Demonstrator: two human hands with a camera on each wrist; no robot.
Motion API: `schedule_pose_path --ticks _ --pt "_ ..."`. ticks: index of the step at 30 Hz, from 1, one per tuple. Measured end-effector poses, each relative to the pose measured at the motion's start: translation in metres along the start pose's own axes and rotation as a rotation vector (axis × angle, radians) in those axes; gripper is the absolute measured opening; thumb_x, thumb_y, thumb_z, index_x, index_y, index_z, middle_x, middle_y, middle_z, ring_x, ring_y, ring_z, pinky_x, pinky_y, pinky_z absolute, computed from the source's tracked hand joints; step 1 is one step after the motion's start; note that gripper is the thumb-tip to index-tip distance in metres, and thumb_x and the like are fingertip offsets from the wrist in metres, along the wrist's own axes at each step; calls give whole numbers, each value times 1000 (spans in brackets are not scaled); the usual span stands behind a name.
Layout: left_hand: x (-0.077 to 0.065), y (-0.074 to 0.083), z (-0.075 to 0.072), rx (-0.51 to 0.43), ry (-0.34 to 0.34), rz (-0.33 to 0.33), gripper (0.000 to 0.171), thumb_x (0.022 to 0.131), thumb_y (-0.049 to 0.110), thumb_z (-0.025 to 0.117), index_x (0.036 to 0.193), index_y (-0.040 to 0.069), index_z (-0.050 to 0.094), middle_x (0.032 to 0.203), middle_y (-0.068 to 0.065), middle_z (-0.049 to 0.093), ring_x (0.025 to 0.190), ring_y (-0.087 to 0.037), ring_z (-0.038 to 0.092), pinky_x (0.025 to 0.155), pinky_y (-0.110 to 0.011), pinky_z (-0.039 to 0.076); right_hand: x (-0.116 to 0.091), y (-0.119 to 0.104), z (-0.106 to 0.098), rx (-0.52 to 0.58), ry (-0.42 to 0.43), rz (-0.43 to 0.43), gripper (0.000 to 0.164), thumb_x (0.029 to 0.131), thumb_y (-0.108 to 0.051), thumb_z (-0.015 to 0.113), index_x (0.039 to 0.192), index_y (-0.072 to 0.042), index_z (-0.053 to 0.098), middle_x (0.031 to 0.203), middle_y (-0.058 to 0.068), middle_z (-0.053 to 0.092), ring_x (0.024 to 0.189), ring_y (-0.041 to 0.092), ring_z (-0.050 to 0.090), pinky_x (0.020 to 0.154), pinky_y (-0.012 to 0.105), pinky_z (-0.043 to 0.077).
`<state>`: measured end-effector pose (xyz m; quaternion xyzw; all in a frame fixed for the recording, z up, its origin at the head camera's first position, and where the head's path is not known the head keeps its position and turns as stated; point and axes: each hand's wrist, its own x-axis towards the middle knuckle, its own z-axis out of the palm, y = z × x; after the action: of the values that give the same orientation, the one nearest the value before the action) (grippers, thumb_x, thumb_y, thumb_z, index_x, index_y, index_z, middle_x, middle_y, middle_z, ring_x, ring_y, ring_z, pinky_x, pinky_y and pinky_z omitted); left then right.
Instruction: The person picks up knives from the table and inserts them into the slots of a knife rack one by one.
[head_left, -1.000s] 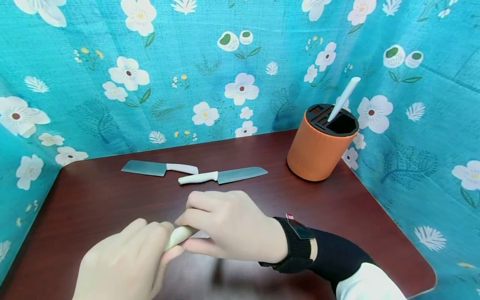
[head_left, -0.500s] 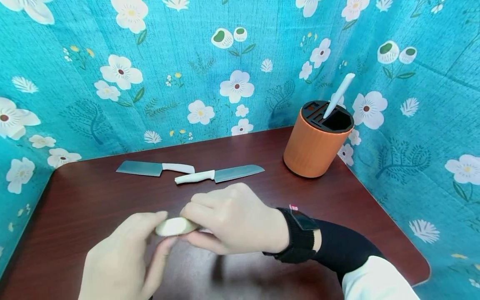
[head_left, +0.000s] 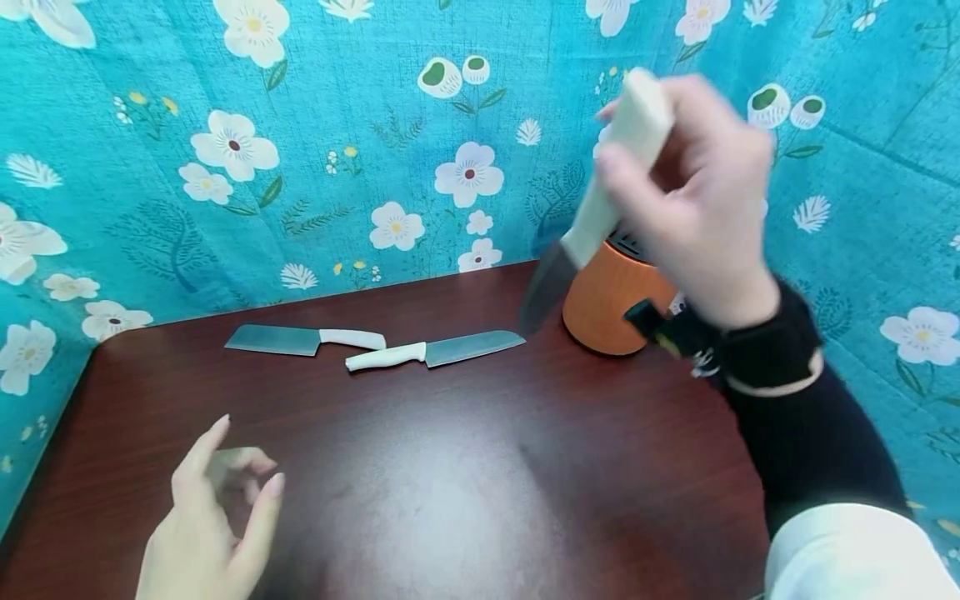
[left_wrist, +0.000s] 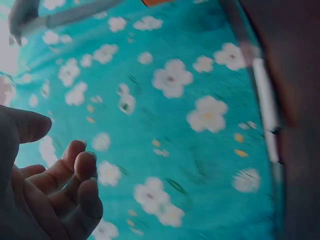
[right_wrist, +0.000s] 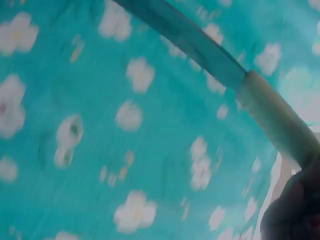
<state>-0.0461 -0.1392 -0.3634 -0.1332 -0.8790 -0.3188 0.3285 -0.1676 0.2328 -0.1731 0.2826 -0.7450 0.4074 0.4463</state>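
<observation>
My right hand (head_left: 708, 196) is raised at the right, gripping a knife (head_left: 615, 179) by its off-white handle. Its blade points down and left, in front of an orange knife block (head_left: 611, 304) with a black slotted top. In the right wrist view the knife's blade (right_wrist: 200, 47) runs to the upper left. Hand and sleeve cover most of the block's top, so the white handle seen there earlier is hidden. At the lower left, my left hand (head_left: 206, 517) hovers over the table with loosely bent fingers and holds nothing; the left wrist view shows its fingers (left_wrist: 85, 172) apart from anything.
On the dark red table (head_left: 420, 467) lie a cleaver (head_left: 281, 340) and a broad-bladed knife (head_left: 474, 347), white handles close together, left of the block. A blue flowered cloth (head_left: 330, 150) hangs behind the table and along its right side.
Both hands were together at the knife, low in front. The left hand has let go and dropped back left; the right hand has carried the knife up and right to the block.
</observation>
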Motion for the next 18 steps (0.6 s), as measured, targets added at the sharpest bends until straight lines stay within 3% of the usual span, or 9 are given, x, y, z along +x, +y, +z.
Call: schedule_pose_path --ticks 2,5,7,9,14,18 --pt "-9 -12 1 -16 -3 -57 61 101 32 55 149 2 32 104 42 48 71 16 39 54 -12 31 13 14 -14 -38 61 66 20 87 -13 64 101 -1 71 82 -8 69 52 -1 52 51 13 41" --pt "-18 -23 0 -9 -15 -220 67 93 10 65 152 9 33 101 45 47 68 20 41 58 -6 33 28 36 -33 -134 112 133 21 89 -15 62 109 -13 67 83 -16 67 54 -4 57 53 10 46" --pt "-22 -26 -2 17 -22 -338 74 88 2 68 154 14 35 98 47 47 67 22 41 61 -4 35 35 51 -43 -192 141 152 23 89 -18 62 112 -17 65 80 -20 64 54 -7 56 54 8 46" --pt "-25 -30 -2 37 -25 -413 74 88 2 68 154 17 37 96 48 47 67 23 42 61 -3 35 41 63 -52 -215 168 216 28 89 -17 62 118 -16 64 75 -20 60 51 -8 53 54 6 44" --pt "-34 -41 0 37 -16 -444 73 89 2 66 154 14 35 97 49 46 70 27 42 61 -1 35 48 93 -69 -248 211 404 47 92 -13 59 139 -16 56 63 -15 49 45 -6 46 51 4 42" --pt "-41 -46 -1 44 -2 -463 73 89 2 65 155 13 33 98 51 45 70 29 42 60 0 36 51 113 -78 -254 240 495 49 94 -11 55 142 -21 51 62 -11 47 44 -2 45 50 6 43"
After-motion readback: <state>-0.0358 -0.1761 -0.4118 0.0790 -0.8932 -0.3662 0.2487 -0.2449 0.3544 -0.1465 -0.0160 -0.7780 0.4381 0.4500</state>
